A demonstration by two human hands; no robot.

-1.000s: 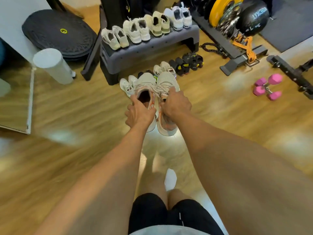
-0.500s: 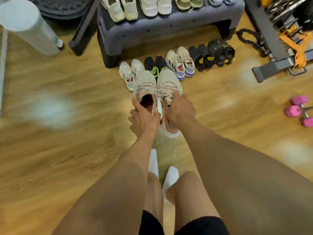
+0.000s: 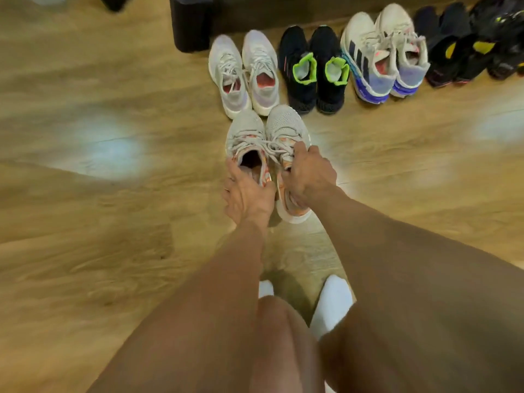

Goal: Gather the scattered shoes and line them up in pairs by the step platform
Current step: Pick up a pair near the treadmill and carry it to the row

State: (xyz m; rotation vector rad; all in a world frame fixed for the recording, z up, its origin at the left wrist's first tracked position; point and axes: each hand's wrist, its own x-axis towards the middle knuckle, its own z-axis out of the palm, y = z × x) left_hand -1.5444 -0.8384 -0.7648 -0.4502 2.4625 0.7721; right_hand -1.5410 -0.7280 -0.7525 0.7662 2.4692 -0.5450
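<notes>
Grey knit shoes with orange trim are held side by side, toes forward: the left hand (image 3: 249, 194) has its fingers closed on the heel collar of the left shoe (image 3: 246, 140), the right hand (image 3: 310, 175) grips the right shoe (image 3: 286, 126) at its collar. Both sit low over the wood floor (image 3: 113, 222), just behind the white pair (image 3: 245, 69) in the row by the platform (image 3: 192, 21), with the black pair (image 3: 313, 66) beside it.

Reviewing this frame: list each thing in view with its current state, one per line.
Left hand: gripping the left grey shoe at its heel.
Right hand: gripping the right grey shoe at its collar.
White pair: on floor, side by side.
Black-green pair: on floor, lined up.
Blue-soled pair: on floor, lined up.
Step platform: standing behind the row.
</notes>
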